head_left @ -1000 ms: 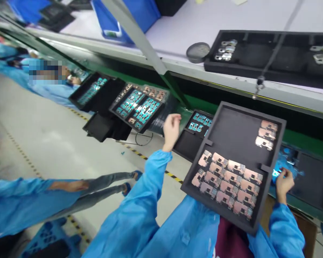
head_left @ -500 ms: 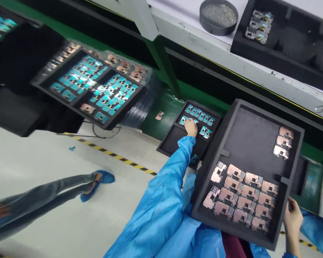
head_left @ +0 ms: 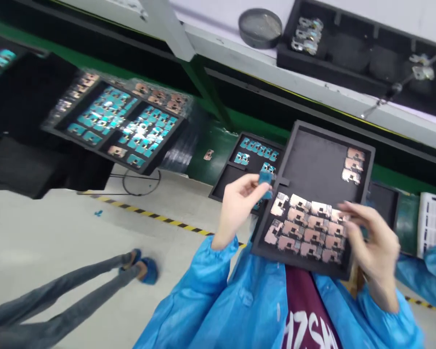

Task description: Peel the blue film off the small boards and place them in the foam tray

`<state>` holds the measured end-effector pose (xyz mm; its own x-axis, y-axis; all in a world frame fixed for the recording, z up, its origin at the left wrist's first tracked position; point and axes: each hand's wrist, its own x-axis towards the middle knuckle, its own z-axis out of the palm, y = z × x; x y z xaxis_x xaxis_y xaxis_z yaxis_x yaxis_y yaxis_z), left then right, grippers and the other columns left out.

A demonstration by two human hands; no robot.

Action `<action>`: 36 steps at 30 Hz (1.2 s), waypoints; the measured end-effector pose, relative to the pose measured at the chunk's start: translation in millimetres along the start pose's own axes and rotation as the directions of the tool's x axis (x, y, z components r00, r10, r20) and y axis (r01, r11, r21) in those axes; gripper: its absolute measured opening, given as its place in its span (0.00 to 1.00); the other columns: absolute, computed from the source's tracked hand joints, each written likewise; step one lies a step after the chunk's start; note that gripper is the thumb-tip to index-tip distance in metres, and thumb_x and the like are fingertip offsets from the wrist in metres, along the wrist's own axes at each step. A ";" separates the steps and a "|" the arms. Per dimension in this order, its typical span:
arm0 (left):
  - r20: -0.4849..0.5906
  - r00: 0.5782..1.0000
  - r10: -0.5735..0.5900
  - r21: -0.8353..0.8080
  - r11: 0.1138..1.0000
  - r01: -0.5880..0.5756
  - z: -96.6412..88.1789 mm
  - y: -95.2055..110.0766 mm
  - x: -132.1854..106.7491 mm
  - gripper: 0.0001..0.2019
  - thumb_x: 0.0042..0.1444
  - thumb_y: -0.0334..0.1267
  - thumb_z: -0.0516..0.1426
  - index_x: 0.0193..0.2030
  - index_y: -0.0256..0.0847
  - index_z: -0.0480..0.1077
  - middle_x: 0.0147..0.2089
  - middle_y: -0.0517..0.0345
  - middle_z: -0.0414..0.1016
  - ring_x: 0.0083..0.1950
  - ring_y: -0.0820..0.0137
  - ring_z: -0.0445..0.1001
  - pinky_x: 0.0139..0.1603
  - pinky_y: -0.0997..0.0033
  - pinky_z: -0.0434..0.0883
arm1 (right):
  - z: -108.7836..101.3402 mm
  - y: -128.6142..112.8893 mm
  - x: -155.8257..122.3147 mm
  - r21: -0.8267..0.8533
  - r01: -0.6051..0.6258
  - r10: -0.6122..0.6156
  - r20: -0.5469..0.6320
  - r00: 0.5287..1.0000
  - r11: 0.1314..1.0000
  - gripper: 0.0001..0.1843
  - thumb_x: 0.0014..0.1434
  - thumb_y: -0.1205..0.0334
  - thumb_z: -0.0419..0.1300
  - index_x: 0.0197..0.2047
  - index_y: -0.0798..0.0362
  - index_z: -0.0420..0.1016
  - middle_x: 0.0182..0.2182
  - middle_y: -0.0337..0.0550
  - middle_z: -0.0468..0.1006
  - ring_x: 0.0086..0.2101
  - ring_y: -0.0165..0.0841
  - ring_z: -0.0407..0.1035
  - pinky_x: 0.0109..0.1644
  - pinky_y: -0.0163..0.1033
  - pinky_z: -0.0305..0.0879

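Note:
My left hand (head_left: 238,203) pinches a small phone circuit board covered in blue film (head_left: 265,183), held up at the left rim of a black foam tray (head_left: 327,140). Rows of copper-coloured circuit boards (head_left: 314,236) lie in its near part, and a short column of the same boards (head_left: 353,166) sits at its far right. Over the right end of these rows is my right hand (head_left: 374,240), fingers stretched and apart; whether they touch a board is unclear. A lower black tray (head_left: 225,186) on the left holds more blue-filmed boards (head_left: 257,148).
On the left stands a stacked black tray (head_left: 145,167) full of blue-filmed boards. The white bench (head_left: 218,41) above bears a round dish (head_left: 260,29) and a black tray (head_left: 334,63). A person's legs (head_left: 76,281) are at lower left; a blue sleeve (head_left: 421,274) is at right.
My left hand has come back from the lower tray with a blue-filmed board. My right hand has moved from the large tray's side to above its boards. The view has shifted.

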<state>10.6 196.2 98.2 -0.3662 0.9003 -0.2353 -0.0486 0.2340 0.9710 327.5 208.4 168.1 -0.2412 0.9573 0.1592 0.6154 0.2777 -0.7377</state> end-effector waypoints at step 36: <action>0.519 0.806 -0.286 -0.195 0.878 0.437 108.5 21.3 -72.3 0.20 0.56 0.50 0.76 0.51 0.44 0.87 0.54 0.49 0.87 0.49 0.60 0.86 0.50 0.61 0.86 | 14.6 46.3 -34.6 -0.138 0.494 -0.510 -0.130 0.850 0.859 0.13 0.73 0.67 0.66 0.57 0.43 0.84 0.49 0.43 0.89 0.52 0.41 0.83 0.57 0.50 0.85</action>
<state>136.9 175.9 131.2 0.2010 0.8490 -0.4887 -0.3843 0.5272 0.7579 353.4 187.0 118.9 -0.4215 0.6830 0.5965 0.5131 0.7220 -0.4641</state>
